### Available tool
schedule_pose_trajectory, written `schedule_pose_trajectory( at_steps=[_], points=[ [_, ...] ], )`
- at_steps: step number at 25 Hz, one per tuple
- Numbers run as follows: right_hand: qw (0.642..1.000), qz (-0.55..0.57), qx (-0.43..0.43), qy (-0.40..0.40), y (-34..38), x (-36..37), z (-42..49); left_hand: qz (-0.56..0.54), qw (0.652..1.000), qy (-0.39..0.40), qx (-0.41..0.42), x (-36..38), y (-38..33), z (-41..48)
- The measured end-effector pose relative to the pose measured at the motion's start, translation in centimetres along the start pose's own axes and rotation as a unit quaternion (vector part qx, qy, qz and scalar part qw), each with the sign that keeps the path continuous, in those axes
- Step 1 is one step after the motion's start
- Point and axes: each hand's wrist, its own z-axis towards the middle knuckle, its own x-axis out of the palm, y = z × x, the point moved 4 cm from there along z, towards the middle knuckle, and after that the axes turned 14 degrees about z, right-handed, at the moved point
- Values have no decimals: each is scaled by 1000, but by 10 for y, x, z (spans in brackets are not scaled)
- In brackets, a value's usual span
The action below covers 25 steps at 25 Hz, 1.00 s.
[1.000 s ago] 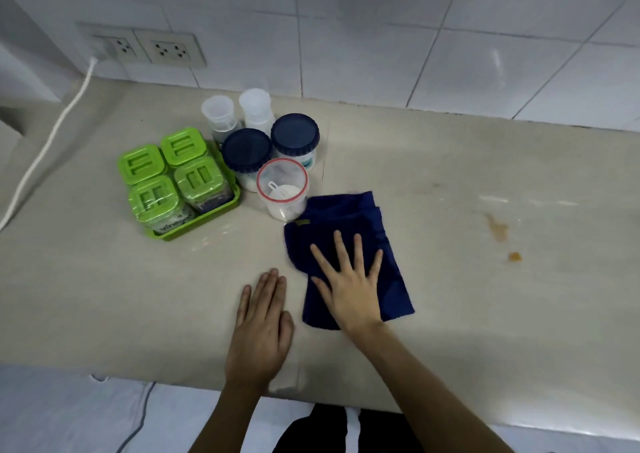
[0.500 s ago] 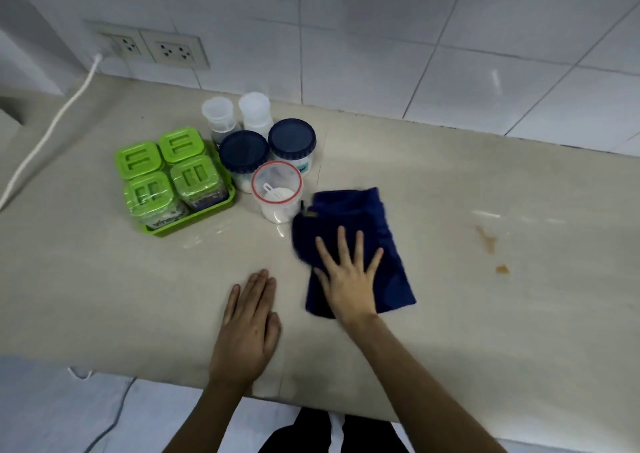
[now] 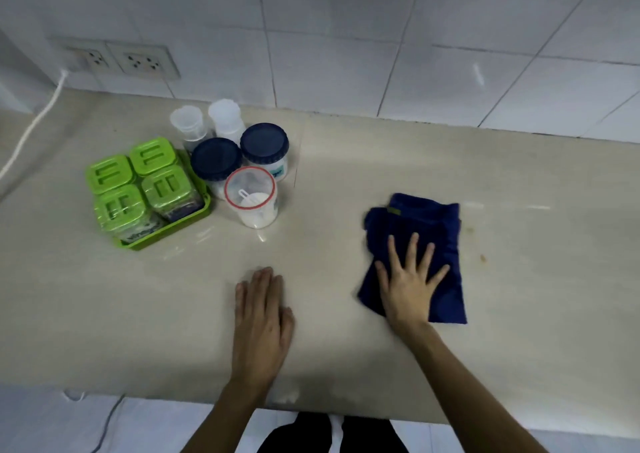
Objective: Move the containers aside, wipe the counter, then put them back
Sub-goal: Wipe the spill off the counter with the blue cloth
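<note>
My right hand [image 3: 412, 283] presses flat, fingers spread, on the soft, limp blue cloth [image 3: 420, 241]; left hand [image 3: 261, 314] rests open on the table [image 3: 519, 314], no grip clenched.

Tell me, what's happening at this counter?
A person is wiping the counter. The right hand lies flat, fingers spread, on a blue cloth, near some brownish stains to its right. The left hand rests flat on the bare surface. The containers sit grouped at the back left: four green-lidded jars in a green tray, two dark-lidded jars, a red-rimmed tub and two clear cups.
</note>
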Motion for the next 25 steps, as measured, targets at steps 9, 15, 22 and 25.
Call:
schedule_pose_trajectory(
  at_steps=[9, 15, 22, 25],
  points=[
    [999, 15, 20, -27, -92, -35, 15, 27, 998, -44, 22, 16, -4, 19],
    [1000, -6, 2, -19, -8, -8, 21, 19, 999, -47, 18, 14, -12, 22],
    [996, -22, -88, 23, -102, -47, 28, 16, 999, -26, 12, 9, -9, 22],
    [991, 26, 132, -18, -147, -71, 36, 13, 1000, -25, 12, 9, -11, 23]
  ],
)
